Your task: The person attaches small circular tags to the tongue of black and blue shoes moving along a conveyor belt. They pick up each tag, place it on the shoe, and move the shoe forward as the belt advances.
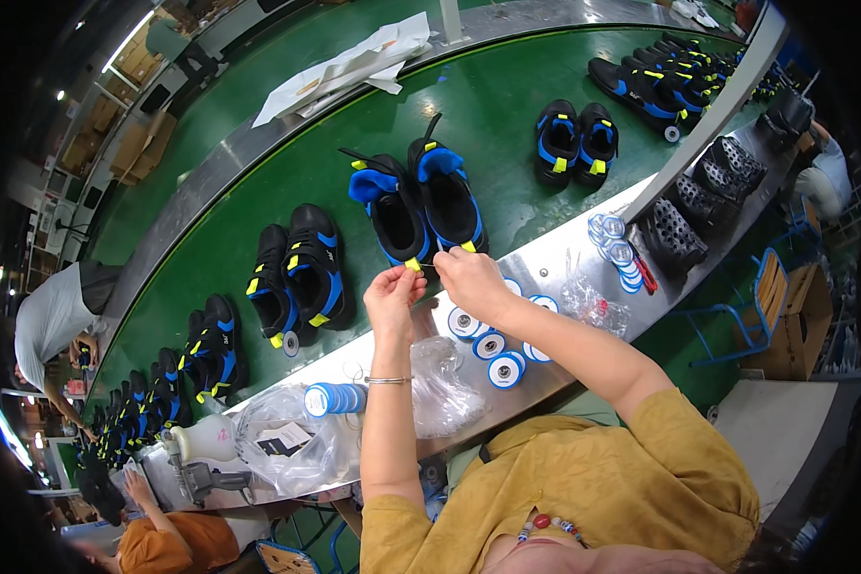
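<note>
A pair of black and blue shoes stands in front of me on the green surface, heels toward me and straps raised: a left shoe and a right shoe. My left hand pinches the yellow heel tab of the left shoe. Close beside it, my right hand has its fingertips closed on a thin strand that runs toward the tab. Below my right forearm lie several round white tags with blue rims. A clear plastic bag rests between my forearms.
A metal ledge borders the green surface. Another shoe pair stands left, a smaller pair right. On the ledge are stacked tags, a spray gun and black moulded forms. Co-workers are at the left; a metal post stands right.
</note>
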Available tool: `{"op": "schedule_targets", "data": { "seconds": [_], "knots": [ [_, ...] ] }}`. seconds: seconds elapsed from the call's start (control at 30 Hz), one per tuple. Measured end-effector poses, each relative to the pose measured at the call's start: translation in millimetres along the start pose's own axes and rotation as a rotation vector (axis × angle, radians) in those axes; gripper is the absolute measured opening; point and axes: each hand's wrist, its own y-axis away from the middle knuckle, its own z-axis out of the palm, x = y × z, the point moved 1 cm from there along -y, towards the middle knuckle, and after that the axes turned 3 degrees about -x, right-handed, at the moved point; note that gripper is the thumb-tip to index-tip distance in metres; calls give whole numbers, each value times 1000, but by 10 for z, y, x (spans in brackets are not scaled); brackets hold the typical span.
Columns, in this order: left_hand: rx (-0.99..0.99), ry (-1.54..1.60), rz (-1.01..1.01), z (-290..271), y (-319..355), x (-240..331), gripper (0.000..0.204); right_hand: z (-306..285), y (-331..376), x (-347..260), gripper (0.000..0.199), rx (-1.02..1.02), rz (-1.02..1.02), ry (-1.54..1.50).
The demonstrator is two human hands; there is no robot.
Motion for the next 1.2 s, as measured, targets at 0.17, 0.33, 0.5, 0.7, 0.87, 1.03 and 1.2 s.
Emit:
{"op": "schedule_targets", "data": {
  "seconds": [0.17, 0.33, 0.5, 0.7, 0.87, 1.03, 1.2],
  "knots": [
    [2, 0, 1, -53, 6, 8, 14, 90, -56, -85, 5, -40, -14, -27],
    [-16, -91, 36, -133, -62, -40, 11, 216, -138, -91, 17, -129, -3, 5],
    [197, -413, 348, -251, 42, -22, 8, 140, -145, -159, 21, -206, 4, -74],
    [27, -445, 611, 46, 78, 171, 11, 1, -255, -176, 13, 11, -172, -205],
    [-87, -470, 497, 80, 81, 167, 14, 30, -361, -97, 11, 20, -211, -175],
    [-57, -390, 471, -12, 69, 89, 12, 81, -396, -31, 10, -34, -268, -496],
    [40, -412, 488, -38, 120, 182, 12, 119, -450, -60, 12, -43, -91, -808]
  ]
}}
